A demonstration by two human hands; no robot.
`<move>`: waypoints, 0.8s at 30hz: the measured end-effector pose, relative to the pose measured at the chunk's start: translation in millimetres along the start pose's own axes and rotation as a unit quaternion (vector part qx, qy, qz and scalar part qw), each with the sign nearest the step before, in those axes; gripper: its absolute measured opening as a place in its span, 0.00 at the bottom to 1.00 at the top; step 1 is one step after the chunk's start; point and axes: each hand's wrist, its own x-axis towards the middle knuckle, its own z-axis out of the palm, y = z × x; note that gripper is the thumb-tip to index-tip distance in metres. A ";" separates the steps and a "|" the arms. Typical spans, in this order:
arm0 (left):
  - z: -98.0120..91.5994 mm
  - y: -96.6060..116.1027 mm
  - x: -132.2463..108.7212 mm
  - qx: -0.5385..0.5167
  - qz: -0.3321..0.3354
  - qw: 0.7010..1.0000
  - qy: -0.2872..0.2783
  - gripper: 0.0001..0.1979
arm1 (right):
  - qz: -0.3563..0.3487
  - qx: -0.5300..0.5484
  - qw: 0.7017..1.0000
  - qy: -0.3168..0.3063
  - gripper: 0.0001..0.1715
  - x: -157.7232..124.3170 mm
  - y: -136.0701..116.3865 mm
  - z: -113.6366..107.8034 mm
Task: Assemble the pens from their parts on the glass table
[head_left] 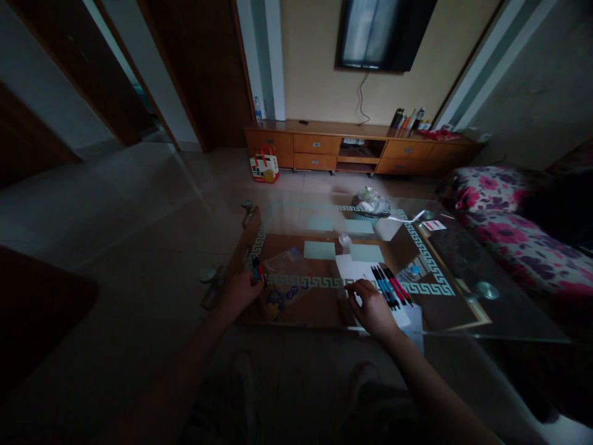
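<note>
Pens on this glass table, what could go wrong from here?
The row of pens lies loose on white paper near the front edge of the glass table; the right hand beside it could nudge some off. The left hand grips a bunch of pens at the edge, so one might slip to the floor. Dim light may make colours easy to confuse.

The glass surface (pixel 463 266) carries a teal Greek-key border over a brown underlayer. Four pale mint cards (pixel 319 250) lie toward its 12 o'clock. On a white sheet (pixel 354 267), the row of pens (pixel 391 287) runs blue, black and red. The held pens (pixel 256 270) in the left hand (pixel 238 293), at 9 o'clock, show red and blue. At 3 o'clock the sofa (pixel 500 216) has pink flowers on white. At 12 o'clock stand an orange-brown cabinet (pixel 319 145), a red-and-white bag (pixel 264 167) and a cream wall (pixel 310 62).
</note>
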 end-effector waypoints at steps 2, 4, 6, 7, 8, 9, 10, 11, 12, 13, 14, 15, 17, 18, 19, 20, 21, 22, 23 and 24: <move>-1.9 -2.1 -2.7 0.011 -0.012 1.000 -0.005 0.14 | 0.002 0.001 1.000 -0.007 0.15 -1.2 -1.7 -0.1; -4.1 -3.8 -5.8 0.017 -0.022 1.000 -0.011 0.14 | 0.005 0.001 1.000 -0.015 0.15 -2.2 -2.5 0.1; -6.7 -4.6 -8.8 0.020 -0.028 0.999 -0.017 0.14 | 0.008 0.003 1.000 -0.021 0.15 -2.7 -2.5 0.9; -8.3 -4.6 -10.0 0.021 -0.027 0.999 -0.019 0.14 | 0.010 0.006 1.000 -0.022 0.15 -2.8 -2.4 1.5; -10.0 -4.6 -11.0 0.022 -0.026 0.999 -0.019 0.15 | 0.011 0.011 1.000 -0.021 0.15 -2.7 -2.3 2.2; -12.1 -4.4 -11.9 0.023 -0.025 0.999 -0.014 0.16 | 0.013 0.018 1.000 -0.019 0.15 -2.4 -2.3 3.0; -14.5 -4.2 -12.5 0.025 -0.025 0.999 -0.003 0.17 | 0.014 0.027 0.999 -0.015 0.15 -2.0 -2.4 3.7; -17.1 -3.8 -13.2 0.026 -0.026 0.999 0.015 0.18 | 0.015 0.037 0.999 -0.011 0.15 -1.4 -2.7 4.2; -19.8 -3.2 -14.0 0.026 -0.026 0.999 0.037 0.18 | 0.015 0.049 0.999 -0.006 0.15 -0.7 -3.0 4.7; -22.2 -2.2 -14.9 0.021 -0.023 0.998 0.061 0.18 | 0.016 0.061 0.998 0.000 0.14 0.1 -3.4 5.0; -24.1 -0.6 -16.2 0.010 -0.015 0.996 0.083 0.17 | 0.018 0.074 0.997 0.005 0.14 0.9 -3.8 5.3; -24.9 1.8 -17.7 -0.012 -0.001 0.995 0.096 0.16 | 0.021 0.087 0.996 0.010 0.14 1.8 -4.1 5.8; -22.8 9.1 -21.6 -0.088 0.042 0.990 0.099 0.13 | 0.036 0.118 0.992 0.020 0.13 3.5 -4.6 7.6; -19.8 14.1 -23.9 -0.144 0.061 0.983 0.091 0.12 | 0.052 0.137 0.989 0.026 0.13 4.3 -4.8 9.2; -15.6 19.7 -26.3 -0.214 0.080 0.971 0.064 0.12 | 0.075 0.158 0.984 0.032 0.12 5.2 -5.0 11.4; -10.8 25.8 -28.8 -0.296 0.091 0.950 0.030 0.11 | 0.102 0.184 0.977 0.037 0.12 6.1 -5.2 14.1; -5.7 32.1 -31.4 -0.369 0.101 0.924 -0.016 0.12 | 0.129 0.215 0.967 0.040 0.13 7.0 -5.5 17.1; -0.8 38.1 -34.0 -0.421 0.110 0.899 -0.059 0.12 | 0.154 0.251 0.955 0.039 0.14 7.9 -6.0 20.5; 3.6 43.5 -36.7 -0.456 0.114 0.879 -0.084 0.13 | 0.177 0.291 0.940 0.034 0.15 8.7 -6.6 23.8; 7.3 48.1 -39.3 -0.478 0.112 0.865 -0.101 0.13 | 0.198 0.332 0.922 0.026 0.17 9.3 -7.5 27.0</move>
